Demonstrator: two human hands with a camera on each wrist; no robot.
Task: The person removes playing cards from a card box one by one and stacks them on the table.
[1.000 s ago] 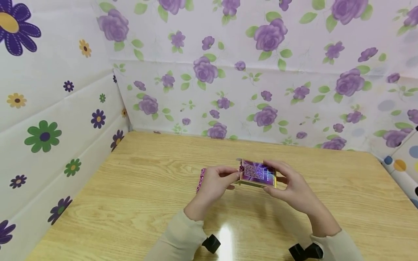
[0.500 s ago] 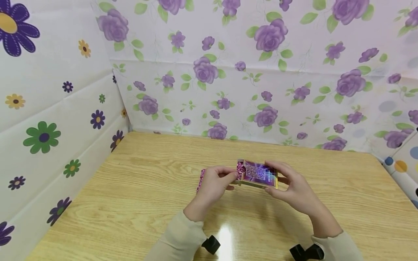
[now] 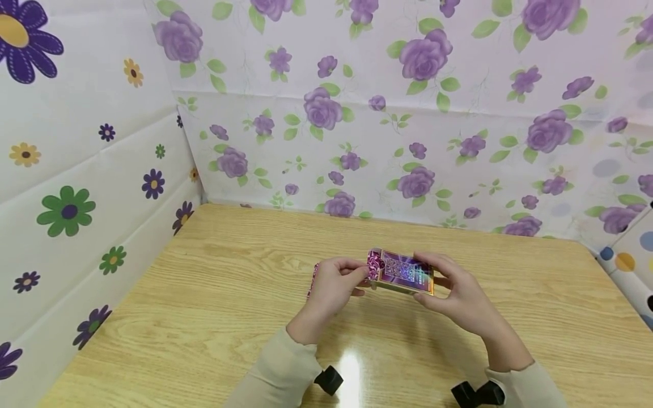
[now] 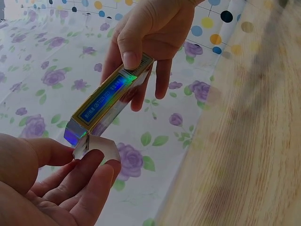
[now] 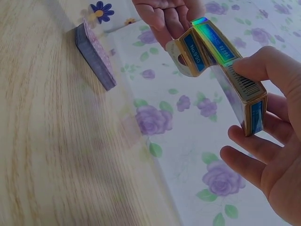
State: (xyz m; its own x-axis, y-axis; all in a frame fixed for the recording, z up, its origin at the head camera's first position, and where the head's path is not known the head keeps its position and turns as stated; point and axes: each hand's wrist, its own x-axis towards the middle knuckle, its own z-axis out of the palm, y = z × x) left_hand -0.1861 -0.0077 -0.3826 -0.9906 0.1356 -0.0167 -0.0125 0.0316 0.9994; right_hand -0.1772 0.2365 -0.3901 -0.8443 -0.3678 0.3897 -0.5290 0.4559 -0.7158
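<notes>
My right hand [image 3: 456, 290] holds a shiny purple and gold playing-card box [image 3: 405, 272] by its right end, thumb on the near side and fingers on the far side. The box is tilted above the table. From its open left end sticks out a pink-patterned playing card [image 3: 374, 264]; how many cards come with it I cannot tell. My left hand [image 3: 330, 288] pinches that end between thumb and fingers. An open flap [image 5: 190, 55] hangs at this end in the right wrist view. Mostly behind my left hand, a stack of cards [image 5: 97, 57] lies on the table.
The wooden table [image 3: 219, 283] reaches back to a wall sheet [image 3: 367, 141] printed with purple roses. A flowered sheet [image 3: 92, 170] stands along the left, and a dotted one [image 3: 627, 258] at the right. Light glares on the table near the front.
The pink-patterned card has slid out leftward from the box's open end, between box and left fingers. The box has shifted slightly right; both hands stay almost in place.
</notes>
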